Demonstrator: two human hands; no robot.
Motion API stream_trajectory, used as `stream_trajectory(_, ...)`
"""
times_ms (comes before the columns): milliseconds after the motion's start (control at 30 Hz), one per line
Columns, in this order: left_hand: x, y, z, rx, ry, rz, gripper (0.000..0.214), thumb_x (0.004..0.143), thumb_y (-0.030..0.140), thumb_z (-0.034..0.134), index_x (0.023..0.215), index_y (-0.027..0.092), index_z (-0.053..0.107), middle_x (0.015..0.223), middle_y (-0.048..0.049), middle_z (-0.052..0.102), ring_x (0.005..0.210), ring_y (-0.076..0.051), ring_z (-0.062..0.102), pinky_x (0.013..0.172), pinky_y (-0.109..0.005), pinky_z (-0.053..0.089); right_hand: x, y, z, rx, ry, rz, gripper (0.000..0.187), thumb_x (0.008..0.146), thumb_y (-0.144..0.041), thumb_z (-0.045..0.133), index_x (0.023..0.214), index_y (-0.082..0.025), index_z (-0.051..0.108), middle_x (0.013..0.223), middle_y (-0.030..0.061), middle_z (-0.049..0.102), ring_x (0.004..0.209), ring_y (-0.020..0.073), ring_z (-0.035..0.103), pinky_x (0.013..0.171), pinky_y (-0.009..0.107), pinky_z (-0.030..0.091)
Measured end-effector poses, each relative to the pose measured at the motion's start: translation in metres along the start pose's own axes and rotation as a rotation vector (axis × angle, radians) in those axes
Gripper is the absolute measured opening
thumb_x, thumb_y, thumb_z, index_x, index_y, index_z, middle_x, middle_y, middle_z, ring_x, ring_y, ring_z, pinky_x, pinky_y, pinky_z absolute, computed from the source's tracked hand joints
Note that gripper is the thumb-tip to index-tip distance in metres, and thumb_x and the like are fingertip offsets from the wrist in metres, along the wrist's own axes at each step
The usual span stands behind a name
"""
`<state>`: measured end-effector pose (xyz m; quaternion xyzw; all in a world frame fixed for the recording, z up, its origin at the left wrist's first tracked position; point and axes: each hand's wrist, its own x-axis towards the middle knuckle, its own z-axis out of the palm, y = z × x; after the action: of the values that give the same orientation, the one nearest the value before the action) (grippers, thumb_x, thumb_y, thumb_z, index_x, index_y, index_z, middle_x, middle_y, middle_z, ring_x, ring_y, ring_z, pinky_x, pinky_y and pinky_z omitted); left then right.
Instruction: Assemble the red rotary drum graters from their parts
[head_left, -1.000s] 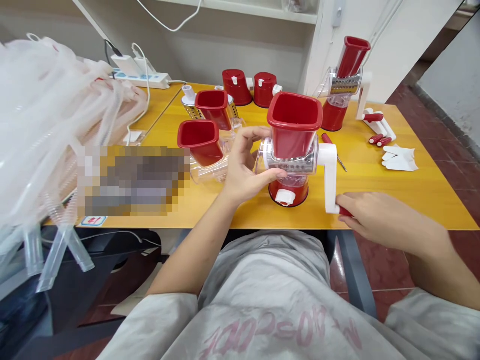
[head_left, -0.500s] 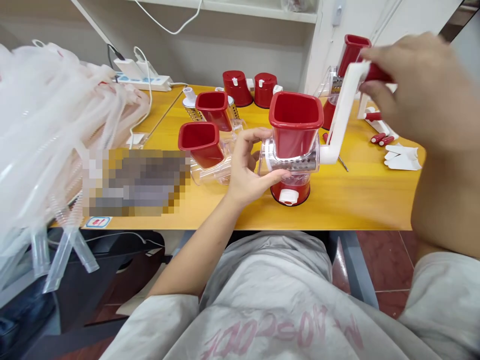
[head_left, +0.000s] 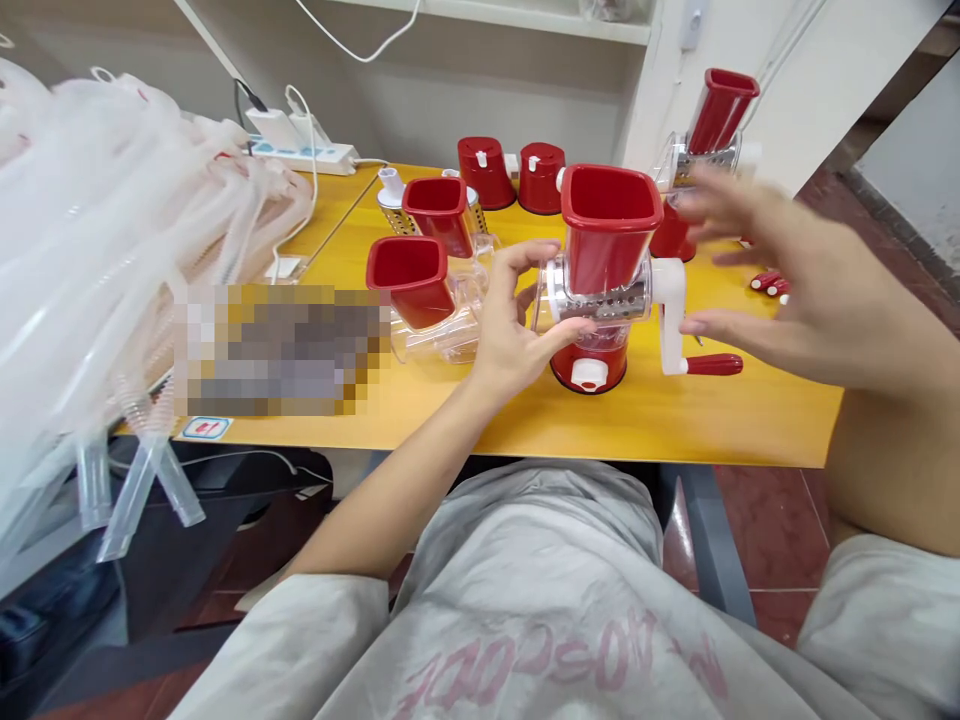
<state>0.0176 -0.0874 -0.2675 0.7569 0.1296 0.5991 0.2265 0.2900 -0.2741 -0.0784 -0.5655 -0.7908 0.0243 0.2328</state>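
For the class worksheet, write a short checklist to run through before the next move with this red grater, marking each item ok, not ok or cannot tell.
Left hand holding the grater: ok, fingers around its body.
Right hand gripping the red handle: not ok, open, off the handle.
Red hopper on top: ok.
Red base on the table: ok, upright.
Steel drum locked in place: cannot tell.

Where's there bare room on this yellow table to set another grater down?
The widest bare patch of yellow tabletop lies in front of the right hand, right of the grater's red base. A narrower strip sits beside the left forearm. The back is crowded with red cups.
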Motion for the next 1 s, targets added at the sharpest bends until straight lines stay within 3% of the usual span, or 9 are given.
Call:
stream_trajectory(67,0.005,-0.001,0.001,-0.011,-0.038,-0.01,0.097,0.098,0.101,0.08,0.164,0.037,0.052,0.162,-0.0143,0.067,0.157,-0.043,0.073,0.133,-0.064,0.064,0.02,-0.013,-0.003,-0.003,-0.016,0.011,0.126,0.1,-0.063,0.092,0.201,-0.058,0.016,0.197,-0.0051,0.05,0.173,0.0473,0.063,0.14,0.067,0.064)
stream_trajectory(133,0.01,-0.002,0.002,-0.023,-0.073,-0.012,0.088,0.104,0.095,0.077,0.165,0.037,0.051,0.166,-0.0144,0.066,0.164,-0.043,0.071,0.135,-0.064,0.064,0.039,-0.018,0.002,-0.029,-0.1,0.046,0.134,0.096,-0.06,0.096,0.201,-0.057,0.013,0.195,-0.0041,0.054,0.175,0.0502,0.06,0.143,0.07,0.06)
stream_trajectory(333,0.021,0.004,0.005,0.049,-0.093,-0.001,0.083,0.115,0.082,0.072,0.18,0.043,0.039,0.183,-0.0115,0.057,0.181,-0.044,0.055,0.15,-0.074,0.048,0.054,-0.012,0.027,0.016,-0.051,0.029,0.116,0.103,-0.047,0.085,0.199,-0.054,0.02,0.189,-0.0005,0.061,0.164,0.0487,0.07,0.136,0.071,0.063)
stream_trajectory(500,0.022,0.048,-0.002,0.139,-0.057,-0.014,0.088,0.118,0.081,0.067,0.188,0.044,0.028,0.195,-0.0106,0.043,0.192,-0.048,0.035,0.154,-0.083,0.037,0.07,0.0,0.033,-0.028,0.01,0.1,0.114,0.101,-0.051,0.085,0.198,-0.047,0.024,0.164,0.0087,0.079,0.155,0.0517,0.075,0.13,0.077,0.064)
stream_trajectory(633,0.018,0.093,-0.022,0.131,-0.018,0.023,0.067,0.122,0.075,0.061,0.18,0.05,0.036,0.191,-0.0049,0.049,0.189,-0.046,0.042,0.151,-0.082,0.042,0.098,0.016,0.036,-0.101,0.063,0.205,0.113,0.097,-0.054,0.085,0.195,-0.049,0.027,0.15,0.011,0.084,0.142,0.0527,0.079,0.125,0.08,0.064)
stream_trajectory(700,0.017,0.101,-0.037,0.132,0.044,0.075,0.059,0.123,0.07,0.062,0.175,0.05,0.042,0.186,-0.0028,0.053,0.184,-0.043,0.051,0.148,-0.08,0.049,0.108,0.02,0.037,-0.094,0.086,0.248,0.114,0.097,-0.059,0.084,0.194,-0.047,0.027,0.145,0.0123,0.086,0.14,0.055,0.078,0.124,0.083,0.062)
stream_trajectory(767,0.02,0.094,-0.057,0.145,0.138,0.165,0.06,0.119,0.07,0.07,0.17,0.049,0.045,0.178,-0.0023,0.057,0.176,-0.04,0.061,0.142,-0.076,0.058,0.115,0.022,0.039,-0.065,0.104,0.278,0.114,0.096,-0.062,0.084,0.194,-0.045,0.028,0.142,0.0134,0.086,0.142,0.057,0.076,0.125,0.085,0.059)
stream_trajectory(867,0.034,0.056,-0.094,0.187,0.337,0.392,0.078,0.104,0.082,0.083,0.165,0.046,0.048,0.161,-0.003,0.063,0.16,-0.033,0.072,0.128,-0.064,0.071,0.118,0.02,0.042,-0.035,0.12,0.307,0.111,0.095,-0.061,0.085,0.19,-0.044,0.031,0.143,0.0136,0.086,0.15,0.0569,0.072,0.13,0.085,0.056)
stream_trajectory(1000,0.051,0.0,-0.144,0.244,0.491,0.594,0.122,0.079,0.121,0.069,0.171,0.044,0.046,0.158,-0.004,0.064,0.148,-0.031,0.074,0.119,-0.063,0.073,0.12,0.018,0.049,-0.064,0.133,0.351,0.107,0.096,-0.056,0.085,0.188,-0.043,0.032,0.144,0.0152,0.085,0.154,0.057,0.07,0.132,0.085,0.054)
